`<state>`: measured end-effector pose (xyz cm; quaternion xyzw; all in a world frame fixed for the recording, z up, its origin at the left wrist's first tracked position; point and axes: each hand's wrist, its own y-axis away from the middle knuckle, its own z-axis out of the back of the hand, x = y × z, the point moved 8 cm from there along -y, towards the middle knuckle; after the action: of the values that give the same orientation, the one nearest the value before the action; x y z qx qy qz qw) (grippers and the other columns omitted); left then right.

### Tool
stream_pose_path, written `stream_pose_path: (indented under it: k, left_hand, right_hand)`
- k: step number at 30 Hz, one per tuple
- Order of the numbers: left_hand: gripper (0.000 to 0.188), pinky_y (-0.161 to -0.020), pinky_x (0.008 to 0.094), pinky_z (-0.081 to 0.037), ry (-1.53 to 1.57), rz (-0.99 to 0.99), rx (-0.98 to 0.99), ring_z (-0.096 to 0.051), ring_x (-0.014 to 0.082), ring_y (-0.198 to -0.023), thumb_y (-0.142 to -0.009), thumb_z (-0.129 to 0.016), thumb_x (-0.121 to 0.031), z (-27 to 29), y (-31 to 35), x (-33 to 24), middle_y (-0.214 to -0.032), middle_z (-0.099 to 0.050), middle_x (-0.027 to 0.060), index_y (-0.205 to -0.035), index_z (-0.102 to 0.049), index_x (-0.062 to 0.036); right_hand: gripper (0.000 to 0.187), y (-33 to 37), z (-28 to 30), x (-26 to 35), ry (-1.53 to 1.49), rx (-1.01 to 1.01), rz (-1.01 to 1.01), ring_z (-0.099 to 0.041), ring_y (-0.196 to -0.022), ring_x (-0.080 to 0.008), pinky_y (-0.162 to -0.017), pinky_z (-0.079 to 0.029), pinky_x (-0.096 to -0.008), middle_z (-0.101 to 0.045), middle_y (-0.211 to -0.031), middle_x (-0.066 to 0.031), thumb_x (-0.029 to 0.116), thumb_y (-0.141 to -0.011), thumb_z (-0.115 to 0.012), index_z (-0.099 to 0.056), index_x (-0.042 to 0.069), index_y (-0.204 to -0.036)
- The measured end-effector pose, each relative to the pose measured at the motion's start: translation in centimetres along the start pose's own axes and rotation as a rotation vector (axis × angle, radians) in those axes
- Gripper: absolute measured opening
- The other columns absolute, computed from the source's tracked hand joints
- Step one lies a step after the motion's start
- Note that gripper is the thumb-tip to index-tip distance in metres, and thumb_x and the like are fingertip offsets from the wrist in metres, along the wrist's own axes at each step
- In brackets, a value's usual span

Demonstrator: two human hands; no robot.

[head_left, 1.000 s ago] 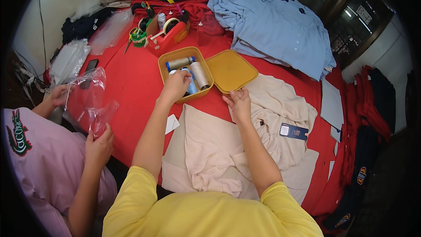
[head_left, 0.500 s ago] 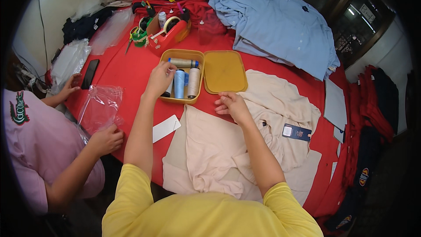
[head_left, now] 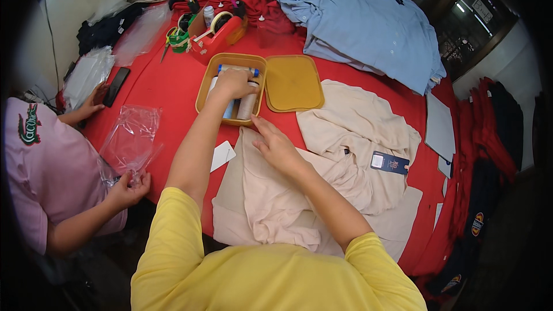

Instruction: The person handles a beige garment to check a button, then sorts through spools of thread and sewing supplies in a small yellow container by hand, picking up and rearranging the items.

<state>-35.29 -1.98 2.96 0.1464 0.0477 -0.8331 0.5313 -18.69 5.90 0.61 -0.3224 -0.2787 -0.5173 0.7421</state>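
Note:
My left hand reaches into a mustard-yellow plastic box, over several thread spools. Its fingers bend down by the top of a beige thread spool; their tips are hidden, so a grip cannot be made out. A light blue spool is partly covered by this hand, and a spool with blue ends lies across the far side. My right hand is open, fingertips at the box's near right corner. Below it spreads a cream garment with a dark hang tag.
The box's lid lies right of it on the red cloth. Behind stand a red tape dispenser and scissors. Light blue shirts are piled far right. At left, a co-worker's hand holds a clear plastic bag.
My left hand has moved from the box's left rim inward over the spools. The right hand has shifted left to the box's near corner. The co-worker's near hand has moved slightly left.

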Motion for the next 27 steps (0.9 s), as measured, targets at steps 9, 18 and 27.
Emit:
stream_pose_path:
  k: [9,18,27]
  left_hand:
    - [0.032,-0.080,0.0267,-0.045,0.966,-0.182,-0.042,-0.057,0.0126,-0.089,-0.081,-0.072,-0.015,2.2,2.2,4.6,-0.096,-0.061,0.0039,-0.107,-0.056,-0.0035]
    - [0.027,-0.082,0.0260,-0.045,1.380,-0.220,-0.112,-0.053,0.0106,-0.093,-0.083,-0.071,-0.014,1.6,4.2,6.8,-0.102,-0.056,0.0013,-0.103,-0.053,-0.0083]
    - [0.027,-0.085,0.0252,-0.046,1.518,-0.351,-0.121,-0.054,0.0104,-0.094,-0.081,-0.071,-0.004,3.7,6.5,4.2,-0.104,-0.054,0.0035,-0.099,-0.052,-0.0067]
  right_hand:
    - [0.048,1.3,2.2,0.2,-0.149,-0.004,-0.069,-0.049,-0.120,-0.0296,-0.098,-0.043,-0.0360,-0.045,-0.134,-0.0172,0.007,-0.088,-0.056,-0.043,0.006,-0.135]
    - [0.028,3.2,7.3,-1.2,-0.227,-0.105,-0.213,-0.056,-0.107,-0.0205,-0.088,-0.046,-0.0304,-0.058,-0.117,-0.0110,0.013,-0.092,-0.055,-0.059,0.003,-0.118]
    - [0.023,-6.6,7.1,1.0,-0.289,-0.364,-0.123,-0.064,-0.079,-0.0189,-0.071,-0.049,-0.0309,-0.067,-0.086,-0.0103,0.017,-0.085,-0.064,-0.063,-0.002,-0.098]
